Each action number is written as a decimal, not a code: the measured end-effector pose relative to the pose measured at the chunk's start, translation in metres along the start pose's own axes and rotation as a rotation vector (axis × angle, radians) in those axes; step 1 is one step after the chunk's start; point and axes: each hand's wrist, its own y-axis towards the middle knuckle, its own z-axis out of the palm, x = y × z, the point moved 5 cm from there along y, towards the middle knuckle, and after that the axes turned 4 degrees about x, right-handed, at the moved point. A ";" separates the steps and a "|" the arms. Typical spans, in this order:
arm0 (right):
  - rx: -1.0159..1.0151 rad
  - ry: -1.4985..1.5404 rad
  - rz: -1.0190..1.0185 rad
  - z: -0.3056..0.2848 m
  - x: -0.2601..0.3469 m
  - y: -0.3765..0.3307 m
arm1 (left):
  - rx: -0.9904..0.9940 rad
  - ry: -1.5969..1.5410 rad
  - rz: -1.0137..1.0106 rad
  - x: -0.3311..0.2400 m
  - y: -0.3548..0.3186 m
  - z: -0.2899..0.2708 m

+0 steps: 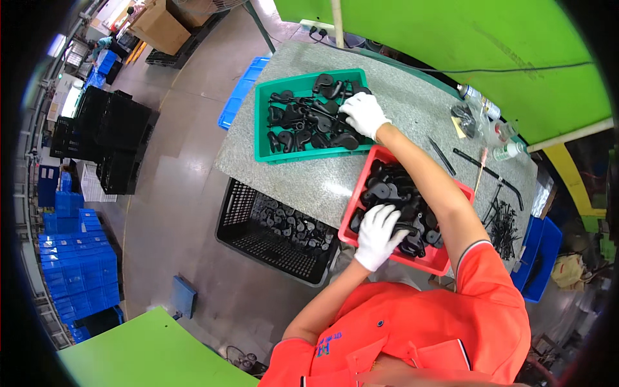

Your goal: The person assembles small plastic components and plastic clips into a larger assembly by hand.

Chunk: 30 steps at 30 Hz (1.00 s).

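Observation:
My left hand (378,238), in a white glove, is at the near left side of a red bin (349,223). Its thumb and fingers close round a black plastic part (404,228). Similar black parts (383,191) with rounded heads fill the bin. My right hand (365,115), also gloved in white, reaches across to the right side of a green tray (261,132). Its fingers curl down among the black parts (301,119) piled there; what its fingertips hold, if anything, is hidden.
A black crate (261,244) of dark parts stands below the grey tabletop's (290,184) near left edge. Pens, a black rod (483,166), spray cans (480,101) and thin black pieces (505,229) lie to the right. Blue bins (77,277) are stacked far left.

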 end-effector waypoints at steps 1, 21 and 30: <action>0.036 -0.057 -0.089 0.017 0.000 0.008 | -0.044 0.009 -0.022 0.012 -0.004 -0.010; 0.101 0.370 -0.009 -0.026 -0.007 0.040 | -0.314 -0.244 -0.576 0.170 0.015 -0.070; -0.095 0.942 0.225 -0.087 -0.041 0.006 | -0.421 -0.783 -0.452 0.164 0.088 -0.088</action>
